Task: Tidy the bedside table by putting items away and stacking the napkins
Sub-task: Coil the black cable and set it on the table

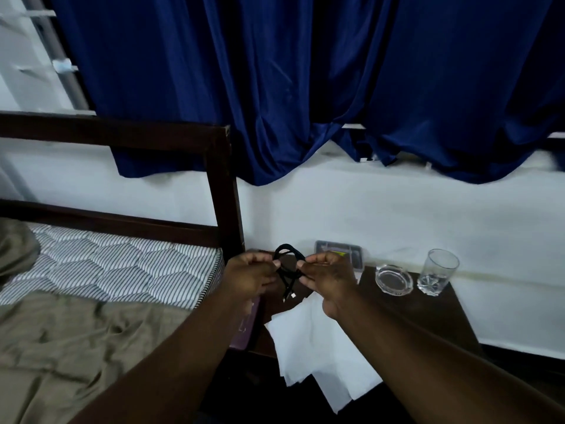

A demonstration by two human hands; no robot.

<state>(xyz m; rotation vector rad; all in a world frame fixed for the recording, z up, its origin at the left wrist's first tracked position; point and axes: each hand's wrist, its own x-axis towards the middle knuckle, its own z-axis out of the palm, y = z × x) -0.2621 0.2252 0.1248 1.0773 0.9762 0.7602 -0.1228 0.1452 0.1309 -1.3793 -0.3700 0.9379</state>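
Black charging cable (289,264) is hanging between your two hands above the back left part of the dark bedside table (428,304). You are pinching it on both sides: your left hand (249,278) is closing thumb and fingers on the left of the coil, and your right hand (328,280) is doing the same on the right, fingers curled in tight around the strands. The coil's loop is standing up behind your knuckles, so its long axis is running roughly vertical, and the loose ends with the connectors (290,296) are pointing down toward the tabletop.

White napkins (312,344) are lying spread under your right wrist, overhanging the table's front edge. A clear plastic case (339,250) is sitting at the back against the wall, partly hidden by your right hand. A glass ashtray (394,278) is resting to the right of it, with a clear drinking glass (438,275) standing upright just beside the ashtray. A purple book (246,325) is showing under your left forearm.
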